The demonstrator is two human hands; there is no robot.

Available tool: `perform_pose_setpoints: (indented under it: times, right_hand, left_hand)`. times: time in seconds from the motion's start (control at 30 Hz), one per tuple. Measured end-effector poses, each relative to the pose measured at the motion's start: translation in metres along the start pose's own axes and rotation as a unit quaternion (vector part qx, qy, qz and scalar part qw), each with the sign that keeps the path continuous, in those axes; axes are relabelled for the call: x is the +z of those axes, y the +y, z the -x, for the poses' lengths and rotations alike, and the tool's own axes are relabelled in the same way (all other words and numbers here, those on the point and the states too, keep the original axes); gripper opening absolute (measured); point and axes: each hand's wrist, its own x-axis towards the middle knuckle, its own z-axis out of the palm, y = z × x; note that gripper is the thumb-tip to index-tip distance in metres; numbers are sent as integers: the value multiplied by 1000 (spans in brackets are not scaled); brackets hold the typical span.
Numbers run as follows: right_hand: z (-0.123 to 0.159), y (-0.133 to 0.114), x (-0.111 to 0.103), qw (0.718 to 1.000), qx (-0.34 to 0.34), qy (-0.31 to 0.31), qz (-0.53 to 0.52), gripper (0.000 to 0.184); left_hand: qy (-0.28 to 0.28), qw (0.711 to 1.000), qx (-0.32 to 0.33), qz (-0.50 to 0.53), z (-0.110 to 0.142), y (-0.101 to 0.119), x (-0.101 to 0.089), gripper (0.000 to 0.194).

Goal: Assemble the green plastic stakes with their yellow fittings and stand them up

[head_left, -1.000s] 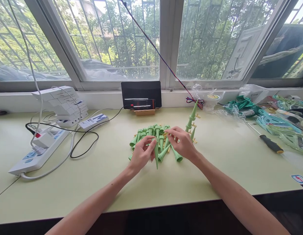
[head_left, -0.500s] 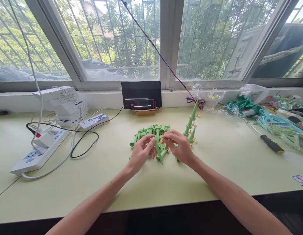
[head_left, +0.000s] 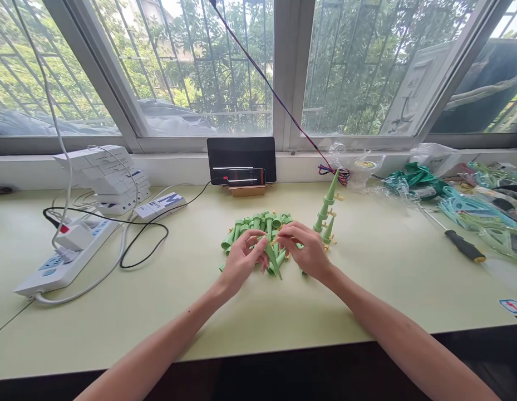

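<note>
The front edge of the bench (head_left: 241, 340) runs along the bottom, with both arms reaching over it. There is wide, flat room on the bench between this edge and the hands, and more to each side.

The left hand (head_left: 244, 259) pinches a green cone (head_left: 274, 262) near its fat end. The cone tilts, with its thin tip pointing down and a bit right. The right hand (head_left: 306, 250) has its fingertips squeezed together on a small yellow piece (head_left: 274, 243), just beside the cone.

Behind the hands is a pile of green cones (head_left: 257, 221) with yellow bits in it. Right of the pile stands a green tower (head_left: 324, 216) with yellow bits sticking out. Far right is a screwdriver (head_left: 464, 246), and far left a power strip (head_left: 47, 281). At the back, a black screen (head_left: 241, 153) leans near the window (head_left: 208, 72).

A second ago, the cone pointed almost straight at the front edge, and the hands were farther apart. Now the right hand is close to the left.
</note>
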Motion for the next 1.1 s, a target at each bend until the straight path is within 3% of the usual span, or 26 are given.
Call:
perform_pose_setpoints:
  times: [0.33,0.93,1.1]
  right_hand:
    - [-1,1,-2,999,17,-5,49,13]
    - [-1,0,-3,997,42,-2,62,15]
    - [-2,1,-3,997,43,1,65,16]
  left_hand:
    - [3,1000,1,-21,-1,-1,-1,32]
    - [5,997,70,-39,4,2,4,36]
    - [-14,997,66,-39,3,-3,2,26]
